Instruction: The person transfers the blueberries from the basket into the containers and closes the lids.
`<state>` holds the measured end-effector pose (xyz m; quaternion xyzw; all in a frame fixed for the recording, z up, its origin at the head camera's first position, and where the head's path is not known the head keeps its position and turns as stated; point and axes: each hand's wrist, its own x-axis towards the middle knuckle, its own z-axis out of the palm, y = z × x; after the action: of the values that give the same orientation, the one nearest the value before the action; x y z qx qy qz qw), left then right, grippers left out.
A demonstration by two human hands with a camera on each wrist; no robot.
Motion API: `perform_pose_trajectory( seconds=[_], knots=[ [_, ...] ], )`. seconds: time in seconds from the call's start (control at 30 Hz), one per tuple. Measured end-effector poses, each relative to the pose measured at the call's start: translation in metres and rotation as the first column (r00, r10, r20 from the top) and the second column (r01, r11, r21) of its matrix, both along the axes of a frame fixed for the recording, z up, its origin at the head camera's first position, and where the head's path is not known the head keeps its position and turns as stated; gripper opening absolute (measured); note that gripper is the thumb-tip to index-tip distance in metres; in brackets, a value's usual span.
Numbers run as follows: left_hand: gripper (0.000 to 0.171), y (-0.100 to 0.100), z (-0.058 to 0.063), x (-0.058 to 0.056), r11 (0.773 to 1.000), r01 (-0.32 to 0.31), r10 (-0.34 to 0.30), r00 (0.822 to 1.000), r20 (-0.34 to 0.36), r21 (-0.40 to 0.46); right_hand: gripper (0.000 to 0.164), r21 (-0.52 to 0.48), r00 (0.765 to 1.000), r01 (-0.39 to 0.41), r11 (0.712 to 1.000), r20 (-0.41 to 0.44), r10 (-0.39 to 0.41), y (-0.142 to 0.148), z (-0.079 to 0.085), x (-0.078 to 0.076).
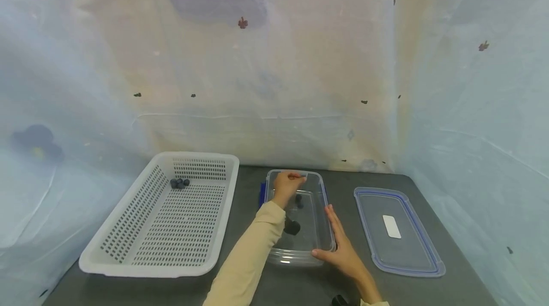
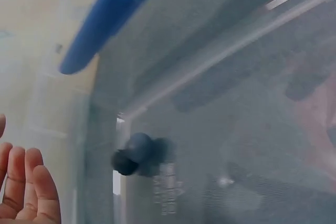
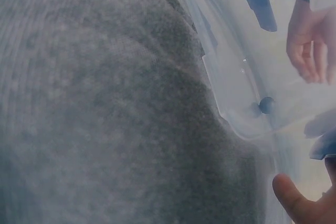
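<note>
A clear plastic container (image 1: pixel 306 234) stands mid-table with a blue clip flap (image 1: pixel 262 194) at its left. Over its far end is my left hand (image 1: pixel 288 187); in the left wrist view its fingers (image 2: pixel 47 195) are bunched loosely, and no object shows between them. Inside the container, near a corner, lie small dark blue balls (image 2: pixel 139 147) that look like blueberries. Against the container's right wall my right hand (image 1: pixel 343 251) rests, thumb apart from the straight fingers. In the right wrist view the right thumb (image 3: pixel 289 195) shows beside the clear plastic.
To the left, a white perforated basket (image 1: pixel 86 260) holds several similar dark blue balls (image 1: pixel 180 183) at its far left corner. A clear lid (image 1: pixel 411 244) with a blue seal and white label lies flat at the right. A pale patterned curtain (image 1: pixel 274 82) hangs behind the dark table.
</note>
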<state>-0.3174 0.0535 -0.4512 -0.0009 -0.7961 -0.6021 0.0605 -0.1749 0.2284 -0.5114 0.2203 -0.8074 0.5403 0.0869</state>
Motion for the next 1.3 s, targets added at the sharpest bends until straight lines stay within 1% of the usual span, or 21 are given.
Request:
perform_pose_trajectory(
  seconds=[0.17,0.33,0.4,0.53,0.63,0.73,0.8,0.93,1.03,1.17,1.3],
  knots=[
    [0.016,-0.004,0.011,-0.003,0.997,0.071,-0.070,0.997,-0.040,0.013,0.110,-0.007,1.000,-0.011,1.000,-0.007,0.011,0.000,-0.001,0.000],
    [0.017,-0.012,0.021,-0.006,0.989,0.147,-0.146,0.986,-0.076,0.008,0.110,-0.010,1.000,-0.002,1.000,-0.017,0.002,0.001,-0.003,0.000],
    [0.015,-0.016,0.026,-0.005,0.985,0.171,-0.171,0.981,-0.090,-0.012,0.110,-0.009,1.000,-0.001,1.000,-0.015,0.001,0.001,-0.003,0.001],
    [0.016,-0.026,0.039,0.001,0.975,0.216,-0.220,0.965,-0.145,-0.045,0.110,-0.011,1.000,0.000,1.000,-0.014,0.000,0.001,-0.004,0.003],
    [0.017,-0.036,0.048,0.005,0.968,0.239,-0.248,0.951,-0.185,-0.073,0.110,-0.014,1.000,0.005,1.000,-0.016,-0.006,0.001,-0.005,0.004],
    [0.017,-0.046,0.056,0.007,0.964,0.241,-0.260,0.940,-0.223,-0.109,0.110,-0.025,1.000,0.010,1.000,-0.016,-0.010,0.002,-0.006,0.004],
    [0.019,-0.053,0.060,0.007,0.964,0.227,-0.256,0.936,-0.243,-0.141,0.110,-0.031,1.000,0.010,0.999,-0.017,-0.011,0.002,-0.006,0.004],
    [0.022,-0.071,0.068,0.007,0.964,0.193,-0.236,0.937,-0.256,-0.183,0.110,-0.030,1.000,0.012,0.999,-0.008,-0.012,0.002,-0.006,0.005],
    [0.024,-0.086,0.073,0.005,0.968,0.161,-0.213,0.934,-0.288,-0.192,0.110,-0.025,1.000,0.013,1.000,-0.003,-0.014,0.002,-0.006,0.003],
    [0.023,-0.110,0.076,0.003,0.975,0.106,-0.171,0.919,-0.354,-0.196,0.111,-0.021,1.000,0.010,1.000,-0.010,-0.011,0.001,-0.005,0.001],
    [0.022,-0.135,0.078,0.003,0.977,0.046,-0.130,0.900,-0.416,-0.208,0.110,-0.020,1.000,0.007,1.000,-0.018,-0.007,0.000,-0.005,-0.002]
  ],
)
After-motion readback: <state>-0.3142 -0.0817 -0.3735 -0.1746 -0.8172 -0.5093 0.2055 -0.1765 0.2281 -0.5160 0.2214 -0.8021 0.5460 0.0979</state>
